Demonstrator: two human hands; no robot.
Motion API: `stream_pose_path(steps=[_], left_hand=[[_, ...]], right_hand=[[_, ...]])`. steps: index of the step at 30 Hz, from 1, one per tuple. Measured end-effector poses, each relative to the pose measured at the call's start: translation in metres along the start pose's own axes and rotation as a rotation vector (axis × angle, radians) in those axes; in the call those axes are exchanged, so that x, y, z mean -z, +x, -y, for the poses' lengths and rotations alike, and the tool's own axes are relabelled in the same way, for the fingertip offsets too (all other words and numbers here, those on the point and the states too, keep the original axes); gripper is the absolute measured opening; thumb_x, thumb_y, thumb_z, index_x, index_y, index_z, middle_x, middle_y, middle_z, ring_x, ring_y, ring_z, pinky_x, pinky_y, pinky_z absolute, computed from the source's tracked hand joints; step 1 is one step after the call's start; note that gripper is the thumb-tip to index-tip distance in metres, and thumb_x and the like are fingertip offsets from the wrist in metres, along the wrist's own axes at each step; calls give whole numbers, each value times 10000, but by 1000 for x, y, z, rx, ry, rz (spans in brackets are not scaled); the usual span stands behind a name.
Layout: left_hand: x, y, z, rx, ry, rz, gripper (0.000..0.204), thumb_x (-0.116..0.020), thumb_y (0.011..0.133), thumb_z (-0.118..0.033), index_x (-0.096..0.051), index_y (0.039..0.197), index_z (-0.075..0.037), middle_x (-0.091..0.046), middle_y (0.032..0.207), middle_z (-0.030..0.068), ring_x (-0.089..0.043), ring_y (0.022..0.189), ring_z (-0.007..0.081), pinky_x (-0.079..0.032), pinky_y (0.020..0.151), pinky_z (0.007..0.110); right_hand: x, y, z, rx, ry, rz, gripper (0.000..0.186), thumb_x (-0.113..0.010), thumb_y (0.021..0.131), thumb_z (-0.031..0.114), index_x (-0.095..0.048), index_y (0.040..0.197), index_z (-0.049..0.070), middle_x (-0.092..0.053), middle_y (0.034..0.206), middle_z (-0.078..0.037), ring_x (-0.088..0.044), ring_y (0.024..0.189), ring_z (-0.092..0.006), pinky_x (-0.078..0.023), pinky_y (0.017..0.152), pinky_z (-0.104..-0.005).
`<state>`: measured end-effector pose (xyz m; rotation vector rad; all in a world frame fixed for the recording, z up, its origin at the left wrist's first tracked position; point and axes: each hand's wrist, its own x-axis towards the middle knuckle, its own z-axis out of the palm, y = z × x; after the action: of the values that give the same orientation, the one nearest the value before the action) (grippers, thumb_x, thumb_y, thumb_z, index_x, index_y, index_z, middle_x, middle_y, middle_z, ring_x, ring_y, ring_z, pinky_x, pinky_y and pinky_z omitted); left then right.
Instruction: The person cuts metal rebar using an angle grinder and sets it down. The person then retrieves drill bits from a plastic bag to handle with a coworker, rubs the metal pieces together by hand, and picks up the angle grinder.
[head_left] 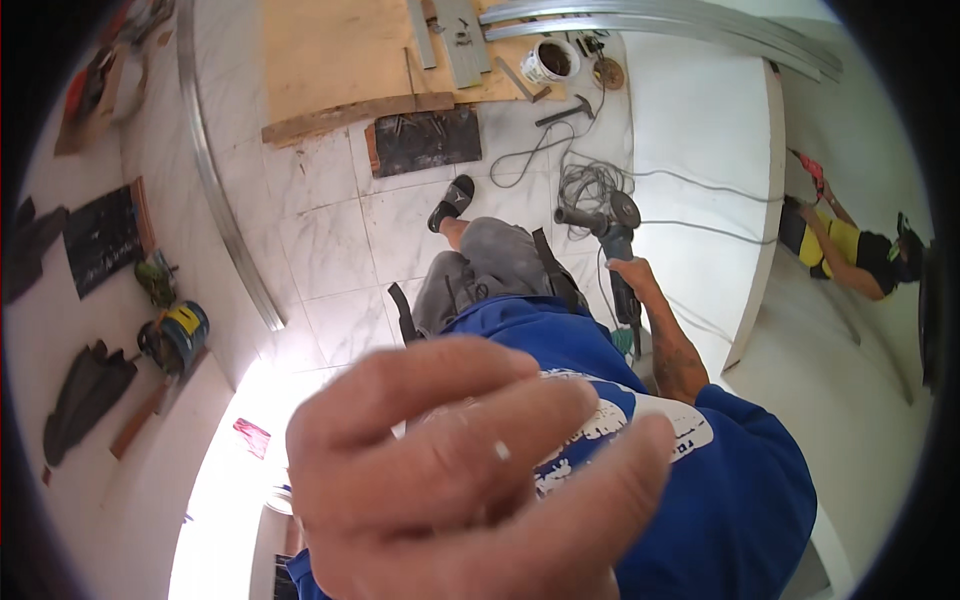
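Observation:
My left hand (450,480) is raised very close to the camera, its fingers bent but apart. I see nothing in its grasp, though part of the palm side is hidden. Down by my right side, my right hand (632,274) is wrapped round the body of a dark angle grinder (619,240). The grinder points away from me, with its round disc at the far right end and a side handle sticking out to the left. A grey cable (590,185) lies coiled on the floor beyond it.
Ahead lie a hammer (565,110), a white bucket (551,62), a dark board (425,142) and long metal profiles (640,20). Another metal profile (215,170) runs along the left. Beyond the white wall edge (772,180) at right, another person (850,245) holds a red power tool (812,172).

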<state>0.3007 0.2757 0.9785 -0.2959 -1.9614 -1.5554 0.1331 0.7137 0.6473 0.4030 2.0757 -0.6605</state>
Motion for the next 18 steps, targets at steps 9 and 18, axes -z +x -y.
stream_pose_path(steps=[9, 18], left_hand=[[-105, -83, -43, 46, 262, -370, 292, -599, 860, -368, -669, 1002, -123, -689, 925, 88, -604, 698, 239, -510, 582, 368], [-147, -140, -103, 200, 434, -463, 184, -619, 769, -188, -618, 928, -96, -676, 945, 145, -618, 687, 255, -513, 577, 362]], right_hand=[[63, 13, -31, 70, -257, 25, 406, -787, 699, 310, -648, 868, -32, -608, 688, -51, -558, 544, -146, -433, 503, -304], [93, 43, 1, 363, -518, 10, 381, -780, 713, 322, -673, 868, -10, -632, 720, -46, -567, 592, -135, -456, 536, -323]])
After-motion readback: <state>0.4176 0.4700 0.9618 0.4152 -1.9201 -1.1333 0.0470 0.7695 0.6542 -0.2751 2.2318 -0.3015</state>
